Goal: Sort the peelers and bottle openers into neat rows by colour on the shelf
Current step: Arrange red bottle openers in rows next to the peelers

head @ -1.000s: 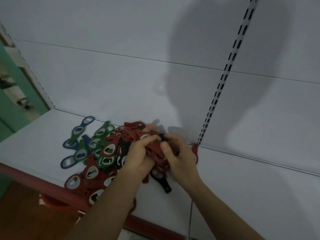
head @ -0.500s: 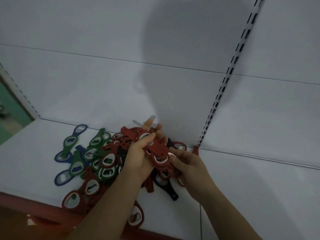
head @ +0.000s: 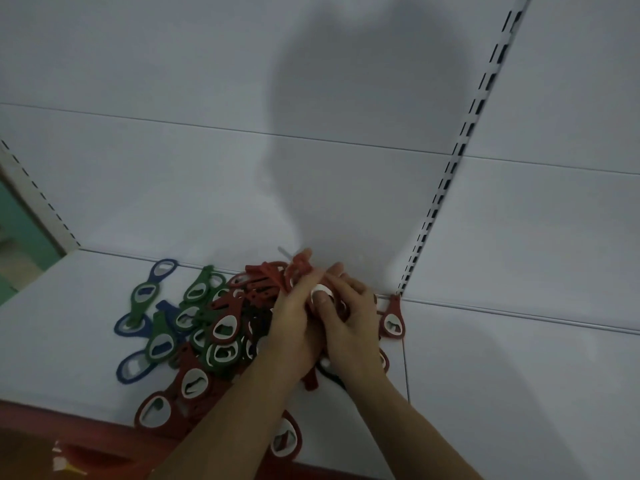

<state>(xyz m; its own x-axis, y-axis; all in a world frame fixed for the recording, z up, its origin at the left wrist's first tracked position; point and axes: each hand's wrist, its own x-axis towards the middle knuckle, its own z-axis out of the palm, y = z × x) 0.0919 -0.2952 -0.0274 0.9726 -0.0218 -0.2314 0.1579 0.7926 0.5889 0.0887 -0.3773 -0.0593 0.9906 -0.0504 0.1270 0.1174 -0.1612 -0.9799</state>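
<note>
A jumbled pile of flat bottle openers lies on the white shelf [head: 69, 306]. Red ones [head: 225, 327] fill the middle and front, green ones [head: 161, 344] sit to the left, and blue ones [head: 133, 368] lie at the left edge. A black opener [head: 332, 374] pokes out under my wrists. My left hand [head: 294, 327] grips a bunch of red openers [head: 273, 275] that fans out toward the back wall. My right hand [head: 349, 320] pinches the same bunch from the right, thumb on a white ring. One red opener [head: 392, 320] lies alone to the right.
The shelf's red front edge [head: 41, 417] runs along the bottom left. A slotted upright [head: 450, 168] rises from the back of the shelf at the right. The white back panel [head: 173, 185] stands close behind the pile. One red opener [head: 285, 441] overhangs the front edge.
Both hands have closed tighter together on the red bunch, the right hand moving up against the left. The view has shifted slightly right and down.
</note>
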